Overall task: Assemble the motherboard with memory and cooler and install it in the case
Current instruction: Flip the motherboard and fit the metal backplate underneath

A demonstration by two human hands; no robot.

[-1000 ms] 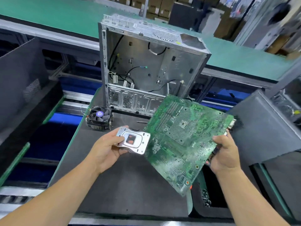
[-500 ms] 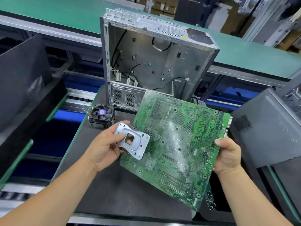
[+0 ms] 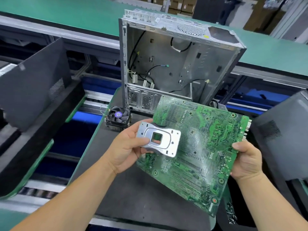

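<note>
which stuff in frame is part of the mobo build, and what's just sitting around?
In the job:
motherboard, solder side up, gripped by the right hand
metal backplate, held against the board by the left hand
cooler on the mat
open case

Lying about:
dark side panels left and right
green conveyor behind

Left hand (image 3: 124, 151) fingers hidden behind backplate (image 3: 158, 141); motherboard (image 3: 198, 152) component side unseen.
</note>
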